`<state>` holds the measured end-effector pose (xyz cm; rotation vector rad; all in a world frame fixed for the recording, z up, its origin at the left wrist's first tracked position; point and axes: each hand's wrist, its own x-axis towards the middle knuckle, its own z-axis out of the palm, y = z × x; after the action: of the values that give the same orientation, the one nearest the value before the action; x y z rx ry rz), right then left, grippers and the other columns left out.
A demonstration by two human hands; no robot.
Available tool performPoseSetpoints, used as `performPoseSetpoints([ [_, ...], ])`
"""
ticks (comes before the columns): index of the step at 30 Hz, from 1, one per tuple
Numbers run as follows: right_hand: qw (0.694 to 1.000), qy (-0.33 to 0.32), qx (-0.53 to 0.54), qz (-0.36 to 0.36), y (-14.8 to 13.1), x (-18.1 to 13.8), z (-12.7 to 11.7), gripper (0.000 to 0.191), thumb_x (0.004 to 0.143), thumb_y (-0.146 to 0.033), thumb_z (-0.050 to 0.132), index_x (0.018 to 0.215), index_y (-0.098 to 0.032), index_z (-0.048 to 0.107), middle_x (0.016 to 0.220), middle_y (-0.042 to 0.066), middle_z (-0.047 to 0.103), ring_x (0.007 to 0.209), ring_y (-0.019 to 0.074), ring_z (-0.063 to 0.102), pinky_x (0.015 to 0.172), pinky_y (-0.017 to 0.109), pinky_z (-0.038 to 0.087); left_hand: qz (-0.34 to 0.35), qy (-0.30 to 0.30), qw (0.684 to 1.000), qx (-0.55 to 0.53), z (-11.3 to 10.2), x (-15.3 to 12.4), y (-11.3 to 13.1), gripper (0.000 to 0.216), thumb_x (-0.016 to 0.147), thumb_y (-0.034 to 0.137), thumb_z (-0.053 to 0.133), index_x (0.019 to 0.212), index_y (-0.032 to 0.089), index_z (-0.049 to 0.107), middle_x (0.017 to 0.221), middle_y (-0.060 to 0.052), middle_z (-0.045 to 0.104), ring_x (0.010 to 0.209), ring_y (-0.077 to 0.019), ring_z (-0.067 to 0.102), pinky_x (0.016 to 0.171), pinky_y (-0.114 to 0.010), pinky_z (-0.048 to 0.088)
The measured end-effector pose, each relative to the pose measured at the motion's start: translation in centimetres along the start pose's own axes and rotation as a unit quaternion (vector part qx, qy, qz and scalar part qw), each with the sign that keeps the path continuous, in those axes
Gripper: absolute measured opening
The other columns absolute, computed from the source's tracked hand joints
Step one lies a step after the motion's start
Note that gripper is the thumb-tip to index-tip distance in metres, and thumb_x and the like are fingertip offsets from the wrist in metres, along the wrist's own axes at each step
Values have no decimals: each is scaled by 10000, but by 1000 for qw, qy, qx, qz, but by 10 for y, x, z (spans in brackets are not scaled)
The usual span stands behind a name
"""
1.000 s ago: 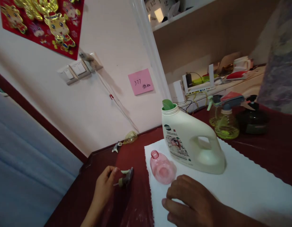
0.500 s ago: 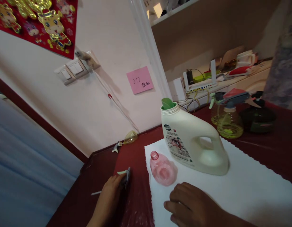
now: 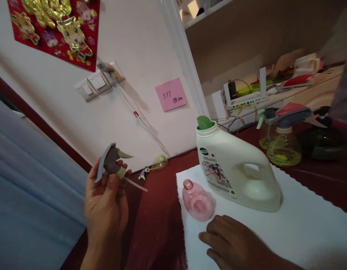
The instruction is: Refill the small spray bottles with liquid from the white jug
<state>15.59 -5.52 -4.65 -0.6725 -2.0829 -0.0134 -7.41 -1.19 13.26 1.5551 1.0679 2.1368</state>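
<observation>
My left hand [image 3: 107, 202] is raised at the left, its fingers and thumb closed around a grey and pale-green spray trigger head [image 3: 110, 163]. A thin dip tube points down to the right from it. On the white sheet lies a pink transparent bottle [image 3: 200, 204], tilted on its side with its uncapped neck up and to the left. Just below this bottle, my right hand [image 3: 232, 240] hovers or rests over the sheet, fingers loosely bent and slightly apart, holding nothing visible. Behind it stands a large pale-green jug [image 3: 238, 168] with a green piece in its mouth.
A white sheet [image 3: 297, 213] covers part of the dark red table [image 3: 153, 217]. Spray bottles with yellow liquid [image 3: 284, 150] and a dark pump bottle [image 3: 321, 140] stand at the right. A small yellowish spray bottle [image 3: 159, 162] lies against the wall. A blue curtain [image 3: 35, 180] hangs left.
My left hand has lifted the spray trigger head off the table, moving up and to the left, and turned it into view. My right hand has stayed near the pink bottle.
</observation>
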Motion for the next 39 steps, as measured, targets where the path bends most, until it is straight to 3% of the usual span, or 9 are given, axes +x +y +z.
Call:
performPoseSetpoints([
  [7,1000,24,-8,1,5,1,5,298,752,-52,581,992,-222,633,759,8,672,637,185,593,550,290,443,-4,-60,998,-28,60,-13,-1,391,935,377,607,1315,392,519,1365,-21,606,1242,-209,599,992,-367,527],
  [13,999,34,-18,1,10,0,12,237,777,-102,612,970,-240,619,746,-17,672,621,166,586,533,279,414,-35,-78,995,-54,83,-32,-27,465,923,374,620,1365,353,475,1364,-62,614,1232,-234,614,1001,-399,530],
  [19,999,33,-4,15,10,2,8,266,773,-99,632,1001,-235,627,774,-11,679,654,172,596,557,286,429,-68,-66,994,-52,81,-44,-46,454,920,312,611,1354,315,476,1327,-85,620,1237,-230,610,1047,-404,509],
  [22,997,48,21,62,8,6,-3,279,783,-101,589,1024,-238,626,845,17,691,713,202,611,598,315,471,-90,-81,992,-23,76,-56,-57,465,933,334,592,1374,312,446,1325,-96,623,1202,-229,633,998,-388,542],
  [26,977,70,88,181,7,21,-15,355,853,-131,530,1194,-230,545,1096,85,654,990,259,618,822,425,533,-142,-112,984,4,70,-76,-71,480,924,366,599,1374,310,440,1341,-117,617,1161,-232,655,937,-379,563],
  [31,937,49,157,307,12,51,-8,531,808,-150,590,1322,-183,462,1338,134,543,1265,282,490,1095,506,391,-216,-75,969,-97,67,-94,-79,581,815,338,758,1337,273,511,1200,-100,696,1039,-208,693,827,-284,560],
  [39,914,58,232,328,22,65,15,452,802,-185,630,1240,-157,523,1241,122,578,1192,269,515,1059,458,400,-231,-65,964,-118,64,-102,-85,558,780,309,806,1285,260,571,1207,-86,700,1063,-205,688,893,-292,541],
])
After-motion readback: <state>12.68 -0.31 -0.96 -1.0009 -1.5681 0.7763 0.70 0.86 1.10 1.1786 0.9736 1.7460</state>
